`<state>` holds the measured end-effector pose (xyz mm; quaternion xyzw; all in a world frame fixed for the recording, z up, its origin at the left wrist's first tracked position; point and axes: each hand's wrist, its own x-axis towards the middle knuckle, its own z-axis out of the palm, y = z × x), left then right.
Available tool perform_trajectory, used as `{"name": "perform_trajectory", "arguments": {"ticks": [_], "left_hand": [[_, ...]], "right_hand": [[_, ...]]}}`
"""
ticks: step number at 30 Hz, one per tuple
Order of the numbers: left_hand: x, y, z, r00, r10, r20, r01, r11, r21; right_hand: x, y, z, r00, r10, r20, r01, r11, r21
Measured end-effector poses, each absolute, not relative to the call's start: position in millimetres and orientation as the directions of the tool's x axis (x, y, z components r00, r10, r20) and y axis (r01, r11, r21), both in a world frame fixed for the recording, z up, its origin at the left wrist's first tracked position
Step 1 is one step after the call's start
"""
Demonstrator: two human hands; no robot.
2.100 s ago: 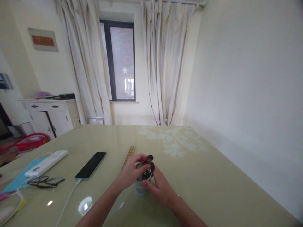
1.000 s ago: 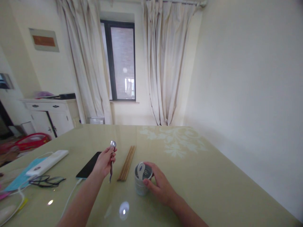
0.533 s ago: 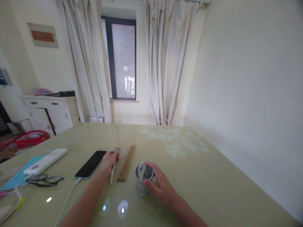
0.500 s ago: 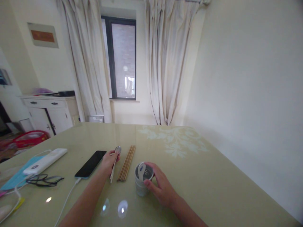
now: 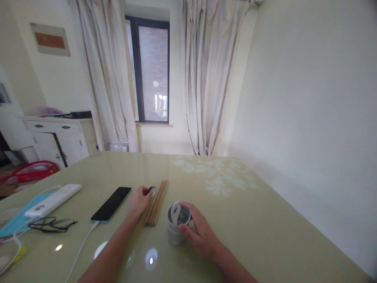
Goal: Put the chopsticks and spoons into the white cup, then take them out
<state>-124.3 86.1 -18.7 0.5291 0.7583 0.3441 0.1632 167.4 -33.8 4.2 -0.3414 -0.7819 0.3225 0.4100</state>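
My left hand (image 5: 140,199) is closed on a metal spoon (image 5: 152,191); its shiny bowl shows past the fingertips, and most of its handle is hidden by the hand. Just right of that hand lies a bundle of several wooden chopsticks (image 5: 157,204), side by side on the table. My right hand (image 5: 198,228) wraps the right side of a grey cup (image 5: 174,235), thumb and fingers at its rim. Inside the upright cup a white spoon (image 5: 176,212) with a small blue mark leans against the wall, and holes show in the cup's bottom.
Left of my left hand lies a black phone (image 5: 111,205) with a white cable (image 5: 81,251). Farther left are eyeglasses (image 5: 53,225), a white power strip-like block (image 5: 53,200) and a blue sheet (image 5: 17,222). The glossy table (image 5: 265,239) meets a wall on the right.
My left hand has turned, and the spoon's bowl now points more to the right, nearer the chopsticks. My right hand stays on the cup. The view has shifted slightly.
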Motion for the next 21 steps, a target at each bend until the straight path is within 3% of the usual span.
{"name": "perform_trajectory", "arguments": {"ticks": [12,14,16,18,21], "left_hand": [[-118,71,-22,-0.298,0.921,0.252,0.863,0.147,0.483],[-114,63,-11,-0.287,0.902,0.324,0.850,0.083,0.520],[-104,51,4,-0.232,0.891,0.391,0.759,-0.085,0.645],[-89,37,19,-0.085,0.916,0.393,0.563,-0.282,0.777],[-65,18,35,0.192,0.915,0.354,0.431,-0.403,0.808]], "right_hand": [[169,-33,1,-0.424,0.805,0.415,0.295,0.556,-0.777],[170,-33,-1,-0.428,0.803,0.416,0.298,0.559,-0.773],[170,-32,-3,-0.427,0.803,0.416,0.300,0.560,-0.773],[170,-31,-5,-0.420,0.807,0.414,0.296,0.554,-0.778],[169,-31,-6,-0.402,0.823,0.403,0.261,0.524,-0.811]]}}
